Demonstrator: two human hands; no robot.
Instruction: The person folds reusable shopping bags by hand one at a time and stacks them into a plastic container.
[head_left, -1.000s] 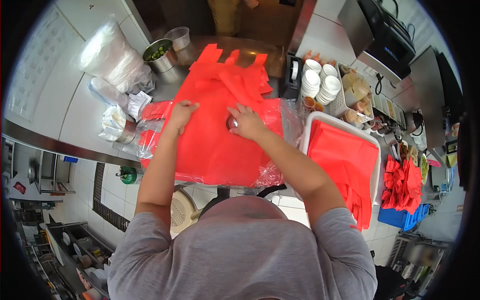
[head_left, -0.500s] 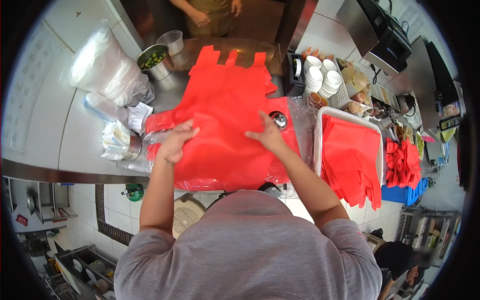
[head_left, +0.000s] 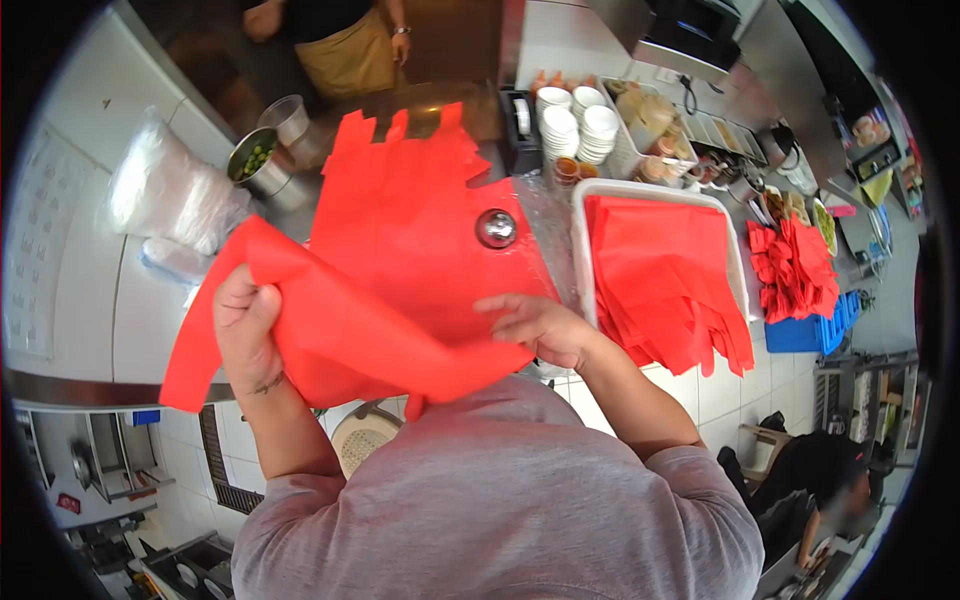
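A red non-woven bag point(head_left: 330, 310) is lifted and folded over, drooping from my left hand point(head_left: 247, 325), which is closed around its left part. The bag's far right corner reaches beneath my right hand point(head_left: 545, 328). That hand has its fingers stretched apart, slightly blurred, and I see no grip on the fabric. Under and beyond the lifted bag lies a flat pile of red bags point(head_left: 385, 200) with strap handles pointing away from me. A shiny silver call bell point(head_left: 496, 228) sits on red material at the pile's right side.
Right of the pile, a white tray point(head_left: 650, 188) holds more red bags point(head_left: 660, 270). Stacked white cups point(head_left: 580, 125) stand behind it. A metal pot point(head_left: 280, 185) of green fruit and a plastic-wrapped bundle point(head_left: 175, 190) are left. One person point(head_left: 345, 60) stands opposite, another point(head_left: 810, 480) lower right.
My left hand has taken up a red bag and drawn it left and towards me. My right hand has moved down towards my body. The bell now shows fully, and the view has shifted.
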